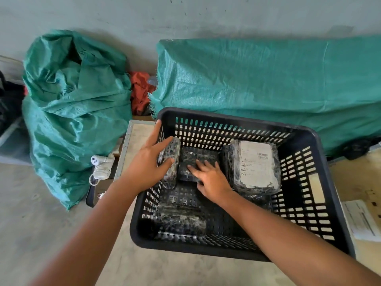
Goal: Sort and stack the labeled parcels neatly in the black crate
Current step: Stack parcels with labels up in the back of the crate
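Arranging parcels in black crate (pixel 305 129): left hand (pixel 148 164) fingers gripping upright parcel (pixel 170 162), right hand (pixel 210 176) fingers spread flat, pressing middle parcel (pixel 198 155). Labeled parcel (pixel 255 164) sitting at right; stacking looking unfinished.

The white label (pixel 255 162) on one parcel (pixel 257 188) is too blurred to read (barcode aside).
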### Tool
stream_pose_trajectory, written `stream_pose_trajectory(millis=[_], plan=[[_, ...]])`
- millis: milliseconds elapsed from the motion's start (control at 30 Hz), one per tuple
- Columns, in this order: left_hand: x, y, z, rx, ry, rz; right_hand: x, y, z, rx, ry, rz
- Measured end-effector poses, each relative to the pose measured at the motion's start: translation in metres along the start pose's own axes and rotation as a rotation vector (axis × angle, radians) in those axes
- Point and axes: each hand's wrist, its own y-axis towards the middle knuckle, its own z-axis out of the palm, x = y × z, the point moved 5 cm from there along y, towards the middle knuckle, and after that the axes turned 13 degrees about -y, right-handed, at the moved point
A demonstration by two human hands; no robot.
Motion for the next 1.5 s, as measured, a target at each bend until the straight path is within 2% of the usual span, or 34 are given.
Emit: stream_pose_trajectory(millis=[67, 133, 333, 400, 500, 567, 633, 733, 833, 933, 1133, 1200, 1267, 1400, 1500], plan=[[0.0, 0.0, 0.0, -0.01, -0.01, 0.01, -0.003, -0.004, -0.02, -0.164, -0.02, 0.013], [0.001, 0.0, -0.001, -0.032, -0.006, 0.006, -0.011, -0.002, -0.033, -0.259, -0.052, 0.045], [0.001, -0.001, -0.001, -0.03, 0.023, -0.006, -0.022, 0.011, -0.039, -0.204, -0.118, 0.062], [0.003, 0.0, -0.001, -0.015, 0.073, -0.029, -0.03, 0.018, -0.045, -0.216, -0.004, 0.084], [0.001, 0.002, -0.001, -0.021, 0.166, -0.054, -0.051, 0.026, -0.06, -0.186, 0.35, 0.149], [-0.007, 0.004, -0.002, -0.033, 0.237, 0.012, -0.062, 0.029, -0.07, -0.117, 0.583, 0.143], [-0.018, 0.008, 0.003, -0.006, 0.275, 0.13, -0.069, 0.027, -0.081, -0.078, 0.699, 0.116], [-0.033, 0.017, 0.021, 0.108, 0.149, 0.173, -0.078, 0.018, -0.091, -0.05, 0.786, 0.119], [-0.032, 0.03, 0.041, 0.184, -0.054, -0.013, -0.091, 0.005, -0.1, -0.073, 0.833, 0.135], [-0.022, 0.04, 0.059, 0.268, -0.1, -0.199, -0.106, -0.006, -0.108, -0.081, 0.931, 0.155], [-0.026, 0.047, 0.08, 0.378, -0.35, -0.188, -0.13, -0.015, -0.107, 0.011, 1.199, 0.231], [-0.024, 0.046, 0.089, 0.393, -0.393, -0.217, -0.13, -0.016, -0.108, -0.049, 1.081, 0.239], [-0.017, 0.043, 0.099, 0.39, -0.421, -0.27, -0.124, -0.014, -0.108, -0.103, 0.831, 0.19], [-0.002, 0.041, 0.098, 0.338, -0.466, -0.377, -0.101, -0.009, -0.097, -0.009, 0.507, 0.065], [0.007, 0.044, 0.089, 0.332, -0.445, -0.419, -0.092, 0.006, -0.095, 0.052, 0.422, 0.008]])
